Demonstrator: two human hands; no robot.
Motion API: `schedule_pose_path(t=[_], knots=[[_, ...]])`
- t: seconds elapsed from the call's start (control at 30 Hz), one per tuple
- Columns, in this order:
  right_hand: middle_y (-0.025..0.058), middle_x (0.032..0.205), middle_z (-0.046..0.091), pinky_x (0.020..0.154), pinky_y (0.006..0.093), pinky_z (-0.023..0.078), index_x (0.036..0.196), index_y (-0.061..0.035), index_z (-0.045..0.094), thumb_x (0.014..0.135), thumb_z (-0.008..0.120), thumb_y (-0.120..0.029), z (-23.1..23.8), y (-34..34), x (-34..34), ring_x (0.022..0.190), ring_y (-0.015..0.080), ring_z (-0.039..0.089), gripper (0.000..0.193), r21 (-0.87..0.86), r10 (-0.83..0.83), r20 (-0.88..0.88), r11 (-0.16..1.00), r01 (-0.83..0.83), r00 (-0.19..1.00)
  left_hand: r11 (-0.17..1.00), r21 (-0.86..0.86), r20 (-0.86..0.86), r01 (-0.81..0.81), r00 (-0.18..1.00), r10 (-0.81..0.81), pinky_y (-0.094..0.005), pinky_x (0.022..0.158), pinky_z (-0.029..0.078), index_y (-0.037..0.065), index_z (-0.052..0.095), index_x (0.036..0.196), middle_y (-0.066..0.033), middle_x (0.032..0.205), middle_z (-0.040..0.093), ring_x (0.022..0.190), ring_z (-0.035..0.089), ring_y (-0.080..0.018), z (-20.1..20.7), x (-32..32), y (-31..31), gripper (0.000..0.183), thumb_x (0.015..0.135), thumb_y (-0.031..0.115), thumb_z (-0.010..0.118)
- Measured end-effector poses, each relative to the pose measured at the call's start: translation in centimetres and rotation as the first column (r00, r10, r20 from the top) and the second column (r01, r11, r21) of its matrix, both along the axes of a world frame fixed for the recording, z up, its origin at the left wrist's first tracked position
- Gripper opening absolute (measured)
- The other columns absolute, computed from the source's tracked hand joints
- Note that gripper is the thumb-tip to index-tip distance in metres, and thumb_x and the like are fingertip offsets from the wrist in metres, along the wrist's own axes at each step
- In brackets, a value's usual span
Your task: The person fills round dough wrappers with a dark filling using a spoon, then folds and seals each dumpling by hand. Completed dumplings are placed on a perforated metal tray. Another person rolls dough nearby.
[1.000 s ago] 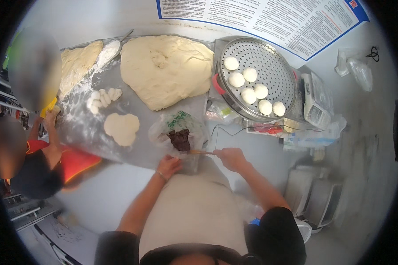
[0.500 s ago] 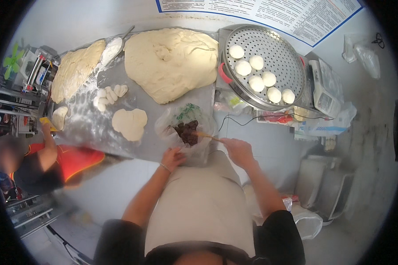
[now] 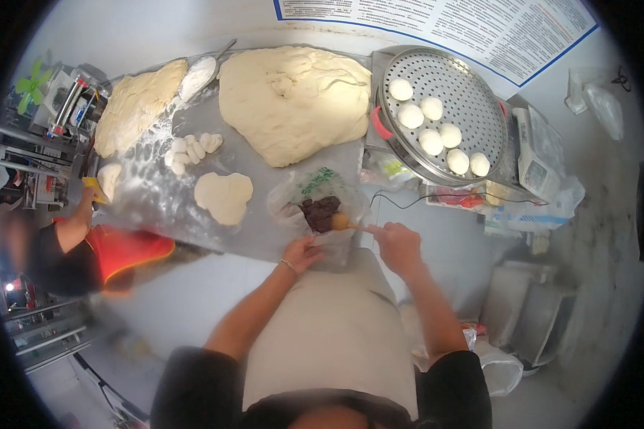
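I locate the dark brown paste (image 3: 318,212) inside the open, clear plastic bag (image 3: 285,199) at the near edge of the table (image 3: 187,120). My right hand (image 3: 398,245) is closed around the handle of a light brown spatula (image 3: 342,222), its head at the right side of the paste. My left hand (image 3: 303,254) rests against the near side of the bag; I cannot tell whether it grips the film. Left of the bag lies a flat dough piece (image 3: 224,198). Farther off sits a large dough slab (image 3: 293,100); to its right, a perforated steamer tray (image 3: 472,100) carries seven white dough balls (image 3: 430,141)
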State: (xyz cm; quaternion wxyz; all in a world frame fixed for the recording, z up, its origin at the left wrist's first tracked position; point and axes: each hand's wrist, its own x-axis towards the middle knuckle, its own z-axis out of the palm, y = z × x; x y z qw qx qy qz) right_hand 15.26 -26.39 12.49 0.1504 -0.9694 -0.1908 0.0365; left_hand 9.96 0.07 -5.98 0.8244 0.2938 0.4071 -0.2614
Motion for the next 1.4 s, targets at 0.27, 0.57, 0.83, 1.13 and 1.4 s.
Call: schedule_pose_path(t=[0.27, 0.57, 0.83, 1.13, 1.4], knots=[[0.0021, 0.072, 0.057, 0.055, 0.0394, 0.047, 0.094, -0.0205, 0.067, 0.078, 0.055, -0.01, -2.0, 2.6, -1.0, 0.073, 0.0232, 0.06, 0.024, 0.037, 0.04, -0.038, 0.999, -0.039, 0.998, 0.97, -0.115, 0.062, -0.214, 0.973, 0.222, -0.0551, 0.087, 0.049, 0.005, 0.051, 0.1, -0.01, 0.102, 0.052, 0.099, 0.053, -0.0279, -3.9, -0.7, 0.8, 0.018, 0.084, 0.013, 0.055], [0.0026, 0.073, 0.057, 0.055, 0.0372, 0.047, 0.103, -0.0235, 0.067, 0.08, 0.057, -0.009, 1.4, 2.9, 0.0, 0.072, 0.024, 0.06, 0.029, 0.035, -0.031, -0.021, 0.999, 0.032, 0.999, 0.983, 0.113, 0.237, -0.144, 0.965, 0.114, -0.0397, 0.064, 0.054, 0.006, 0.058, 0.1, -0.0063, 0.085, 0.061, 0.071, 0.062, -0.0246, -0.3, 5.1, 6.9, 0.027, 0.079, 0.021, 0.065], [0.003, 0.073, 0.057, 0.056, 0.0382, 0.047, 0.105, -0.024, 0.065, 0.082, 0.055, -0.009, -2.8, 6.3, 1.6, 0.073, 0.0244, 0.061, 0.03, 0.147, 0.051, -0.006, 0.988, -0.049, 0.999, 0.691, 0.716, 0.141, 0.098, 0.949, -0.281, -0.0358, 0.069, 0.053, -0.002, 0.057, 0.11, -0.011, 0.099, 0.064, 0.085, 0.063, -0.0238, -4.1, 10.7, 9.5, 0.041, 0.08, 0.025, 0.061], [0.0043, 0.074, 0.056, 0.057, 0.039, 0.047, 0.109, -0.0255, 0.065, 0.082, 0.055, -0.01, -1.5, 5.9, 0.1, 0.072, 0.0258, 0.06, 0.033, 0.146, -0.036, -0.059, 0.988, 0.044, 0.998, 0.994, -0.088, 0.358, -0.065, 0.929, 0.092, -0.0438, 0.1, 0.041, -0.009, 0.048, 0.123, -0.0231, 0.122, 0.057, 0.112, 0.056, -0.0333, 1.9, 8.9, 10.2, 0.051, 0.087, 0.024, 0.036], [0.0034, 0.072, 0.055, 0.054, 0.0381, 0.046, 0.111, -0.0257, 0.065, 0.082, 0.055, -0.009, -6.2, 7.2, 0.7, 0.069, 0.0252, 0.059, 0.035, 0.223, -0.008, 0.032, 0.975, 0.001, 0.999, 0.953, -0.296, 0.365, -0.068, 0.914, 0.178, -0.0459, 0.102, 0.039, -0.009, 0.048, 0.123, -0.0231, 0.121, 0.056, 0.112, 0.054, -0.035, 1.7, 8.4, 10.6, 0.05, 0.086, 0.023, 0.034]])
